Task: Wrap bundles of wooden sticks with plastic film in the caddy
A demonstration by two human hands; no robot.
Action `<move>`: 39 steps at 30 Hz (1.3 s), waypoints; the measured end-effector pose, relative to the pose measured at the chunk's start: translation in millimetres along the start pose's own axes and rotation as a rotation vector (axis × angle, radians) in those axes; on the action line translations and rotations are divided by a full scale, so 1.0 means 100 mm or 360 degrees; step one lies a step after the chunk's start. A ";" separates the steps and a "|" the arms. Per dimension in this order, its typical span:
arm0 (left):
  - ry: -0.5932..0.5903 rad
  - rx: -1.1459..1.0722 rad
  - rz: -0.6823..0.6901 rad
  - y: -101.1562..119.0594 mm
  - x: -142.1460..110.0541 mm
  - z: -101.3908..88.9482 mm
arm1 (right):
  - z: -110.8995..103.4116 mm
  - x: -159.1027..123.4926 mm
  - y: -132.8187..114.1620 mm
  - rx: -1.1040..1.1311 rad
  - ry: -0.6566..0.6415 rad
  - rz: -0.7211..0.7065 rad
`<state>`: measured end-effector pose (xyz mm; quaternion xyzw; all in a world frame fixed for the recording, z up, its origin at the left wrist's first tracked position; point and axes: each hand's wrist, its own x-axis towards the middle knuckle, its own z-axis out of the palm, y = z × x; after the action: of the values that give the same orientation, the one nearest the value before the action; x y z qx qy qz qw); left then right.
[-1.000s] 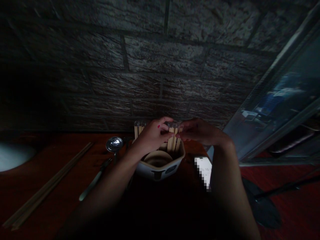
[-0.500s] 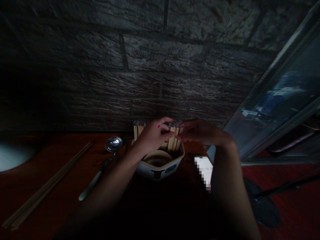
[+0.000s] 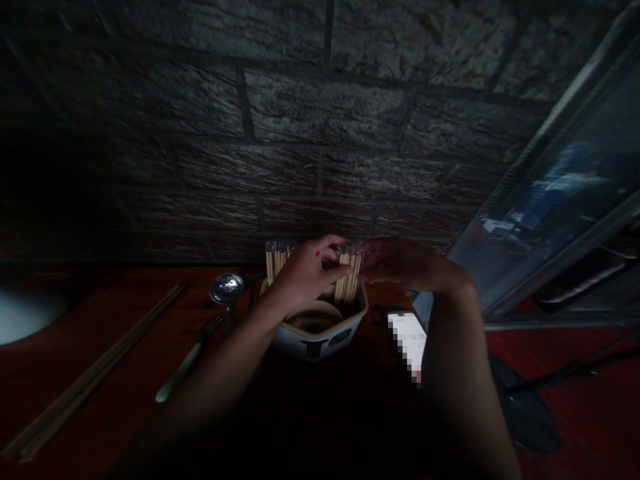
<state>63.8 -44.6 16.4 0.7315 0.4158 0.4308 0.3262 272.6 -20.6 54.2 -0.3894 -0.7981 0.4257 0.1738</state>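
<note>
Several wrapped chopsticks stand upright in the right back part of a pale caddy, with clear wrapping at their tops. My left hand reaches over the caddy, its thumb and fingers closed around the left side of this bundle. From the right, my right hand has its thumb and fingertips closed at the bundle's right edge; part of the grip is hidden. More wrapped chopsticks stand at the caddy's back left, partly behind my left hand. A round brown bowl sits in the caddy's front.
A metal strainer ladle and a pale-handled utensil lie left of the caddy. Long chopsticks lie farther left. A lit phone rests at the right. The stone wall rises behind the wooden table.
My right fingertips have shifted slightly right along the chopsticks, which stand closer together at their right side. My left hand has stayed nearly still. The whole view has drifted slightly.
</note>
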 end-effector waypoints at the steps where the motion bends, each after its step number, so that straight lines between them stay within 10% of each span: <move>1: 0.0001 0.0004 -0.0001 0.00 0.00 0.00 | 0.00 0.01 0.01 0.0002 0.0003 -0.0011; 39: 0.0052 0.0038 0.0027 -0.04 0.02 0.05 | 0.02 0.03 -0.01 -0.0418 0.0157 0.0009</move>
<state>67.2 -41.4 11.8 0.7317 0.4200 0.4406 0.3068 268.6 -19.7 53.9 -0.4314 -0.8364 0.2984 0.1592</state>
